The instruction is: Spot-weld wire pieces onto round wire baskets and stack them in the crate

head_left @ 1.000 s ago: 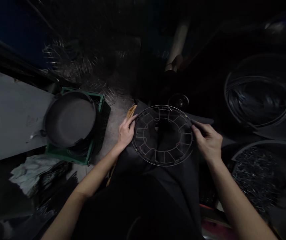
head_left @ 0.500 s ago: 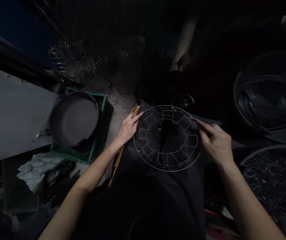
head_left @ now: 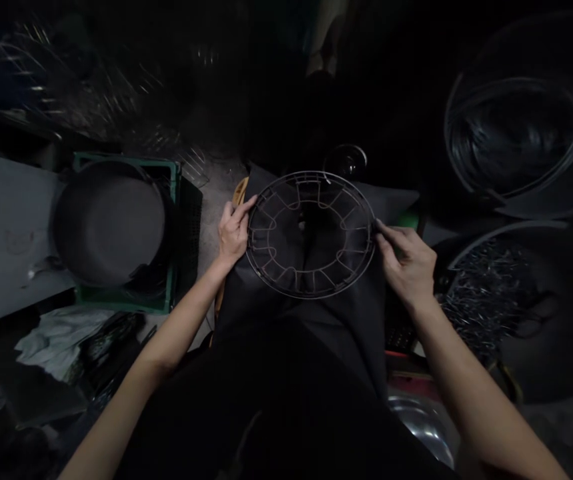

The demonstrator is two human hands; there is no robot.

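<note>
A round wire rack (head_left: 311,271), with an outer ring, a smaller inner ring and bent wire loops between them, is held over the dark cloth on my lap. My left hand (head_left: 235,233) grips its left rim, thumb and fingers closed around the wire. On the opposite side my right hand (head_left: 409,263) pinches the rim between thumb and fingertips. Through the rack's gaps the dark cloth (head_left: 246,303) shows. Just beyond the far rim, a small shiny round object (head_left: 346,160) is too dark to identify.
To the left, a dark round pan (head_left: 111,223) sits on a green crate (head_left: 172,267). Below it lies a pale crumpled cloth (head_left: 61,340). On the right are a coil of wire (head_left: 516,137) and a large basin (head_left: 561,333) holding many small wire pieces. A metal bowl (head_left: 423,427) stands near my right forearm.
The view has turned, so the rack, both hands and the surroundings appear further left and mostly higher. Both hands keep hold of the rack's rim. The metal bowl has come into view.
</note>
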